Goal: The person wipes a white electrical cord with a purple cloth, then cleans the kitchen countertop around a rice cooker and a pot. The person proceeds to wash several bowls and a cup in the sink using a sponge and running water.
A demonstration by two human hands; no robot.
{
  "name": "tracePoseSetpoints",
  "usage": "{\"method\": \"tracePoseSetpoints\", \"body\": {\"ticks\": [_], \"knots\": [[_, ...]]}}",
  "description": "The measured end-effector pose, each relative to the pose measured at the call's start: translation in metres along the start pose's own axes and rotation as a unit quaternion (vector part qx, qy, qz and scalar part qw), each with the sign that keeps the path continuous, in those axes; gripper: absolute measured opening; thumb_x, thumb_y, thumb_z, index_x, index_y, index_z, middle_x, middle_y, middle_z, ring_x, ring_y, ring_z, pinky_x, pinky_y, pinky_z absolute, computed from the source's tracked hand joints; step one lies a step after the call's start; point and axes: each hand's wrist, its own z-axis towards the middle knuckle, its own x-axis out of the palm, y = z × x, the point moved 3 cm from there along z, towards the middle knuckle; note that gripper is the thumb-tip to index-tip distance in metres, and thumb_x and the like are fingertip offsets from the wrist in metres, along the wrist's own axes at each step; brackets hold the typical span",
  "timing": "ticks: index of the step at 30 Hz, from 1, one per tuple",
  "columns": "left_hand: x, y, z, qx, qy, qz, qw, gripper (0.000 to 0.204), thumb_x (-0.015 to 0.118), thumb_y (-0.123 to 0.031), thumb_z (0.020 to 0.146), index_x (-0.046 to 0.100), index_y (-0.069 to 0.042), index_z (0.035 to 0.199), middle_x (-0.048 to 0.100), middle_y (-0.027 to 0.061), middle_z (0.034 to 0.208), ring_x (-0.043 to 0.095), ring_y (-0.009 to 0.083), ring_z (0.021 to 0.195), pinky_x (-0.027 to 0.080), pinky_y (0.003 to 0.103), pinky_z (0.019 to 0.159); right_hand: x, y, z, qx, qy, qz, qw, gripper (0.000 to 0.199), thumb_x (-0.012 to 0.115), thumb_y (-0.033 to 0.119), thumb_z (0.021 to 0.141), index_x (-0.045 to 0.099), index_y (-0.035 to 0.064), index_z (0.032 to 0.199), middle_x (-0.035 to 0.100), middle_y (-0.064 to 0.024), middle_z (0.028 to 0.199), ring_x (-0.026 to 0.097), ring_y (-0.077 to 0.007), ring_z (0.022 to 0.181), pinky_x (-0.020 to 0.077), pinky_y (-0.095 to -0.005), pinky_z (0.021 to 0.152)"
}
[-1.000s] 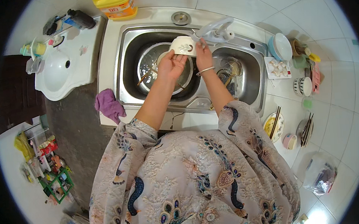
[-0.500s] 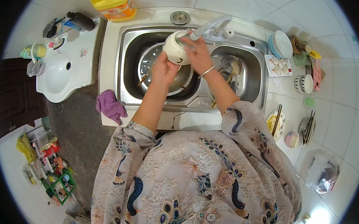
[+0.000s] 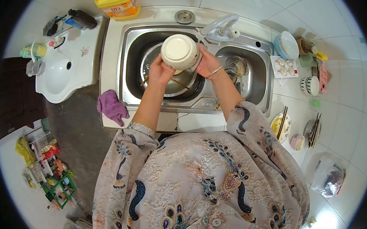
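Observation:
A cream-white ceramic bowl (image 3: 179,52) is held over the left sink basin with its round base turned up toward me. My left hand (image 3: 161,71) is closed on the bowl's near left side. My right hand (image 3: 208,61) grips its right side, a bracelet on the wrist. The bowl's inside faces away and cannot be seen. Below it, a round metal washing basin (image 3: 150,84) with water sits in the left sink bowl. Chopsticks (image 3: 180,84) lean in that basin. Just behind the hands, the white faucet (image 3: 220,24) arches from the sink's back edge.
The right sink bowl (image 3: 254,86) holds a wire strainer (image 3: 240,66). A purple cloth (image 3: 112,108) lies on the counter's left edge. Behind stands a yellow detergent jug (image 3: 119,6). Bowls (image 3: 288,45), a plate with chopsticks (image 3: 288,129) and a white tray (image 3: 284,67) line the right counter.
The bowl has turned so that its base now faces up. My right hand has moved from the faucet's spout down to the bowl's right side.

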Motion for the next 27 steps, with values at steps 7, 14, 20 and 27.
{"method": "tracePoseSetpoints", "body": {"ticks": [7, 14, 20, 27], "knots": [[-0.024, 0.01, 0.02, -0.086, -0.088, 0.257, 0.958, 0.035, 0.041, -0.032, 0.093, 0.049, -0.012, 0.12, 0.051, 0.0074, 0.117, 0.049, 0.0235, 0.105, 0.042, 0.044, 0.089, 0.016, 0.011, -0.01, -0.103, -0.052, -0.182, 0.976, 0.038, 0.059, 0.022, 0.087, 0.052, -0.0001, 0.117, 0.06, -0.0108, 0.112, 0.059, -0.0231, 0.098, 0.0467, -0.0388, 0.086], [0.027, 0.019, 0.002, 0.008, -0.064, 0.485, 0.872, 0.049, 0.06, -0.036, 0.081, 0.042, -0.013, 0.119, 0.054, 0.0063, 0.105, 0.055, 0.0191, 0.094, 0.051, 0.039, 0.071, 0.042, -0.024, -0.011, -0.124, -0.091, -0.809, 0.567, 0.03, 0.056, 0.02, 0.081, 0.058, -0.0016, 0.101, 0.063, -0.0212, 0.086, 0.061, -0.037, 0.083, 0.0467, -0.0423, 0.076], [0.021, -0.015, 0.003, -0.173, -0.042, 0.537, 0.825, 0.047, 0.057, -0.036, 0.081, 0.043, -0.011, 0.118, 0.056, 0.0082, 0.102, 0.059, 0.0206, 0.085, 0.054, 0.036, 0.061, 0.024, 0.0, -0.025, -0.283, 0.176, -0.876, 0.348, 0.024, 0.053, 0.026, 0.082, 0.059, 0.0114, 0.101, 0.064, -0.015, 0.083, 0.062, -0.0295, 0.082, 0.0316, -0.0422, 0.101], [0.01, 0.006, 0.006, -0.044, -0.039, 0.492, 0.869, 0.053, 0.055, -0.041, 0.083, 0.037, -0.017, 0.127, 0.049, 0.0086, 0.116, 0.053, 0.0258, 0.101, 0.053, 0.046, 0.068, 0.041, -0.03, -0.028, -0.212, 0.024, -0.86, 0.464, 0.018, 0.056, 0.021, 0.078, 0.061, 0.0076, 0.088, 0.062, -0.0142, 0.074, 0.061, -0.0307, 0.081, 0.0439, -0.0424, 0.084]]}}
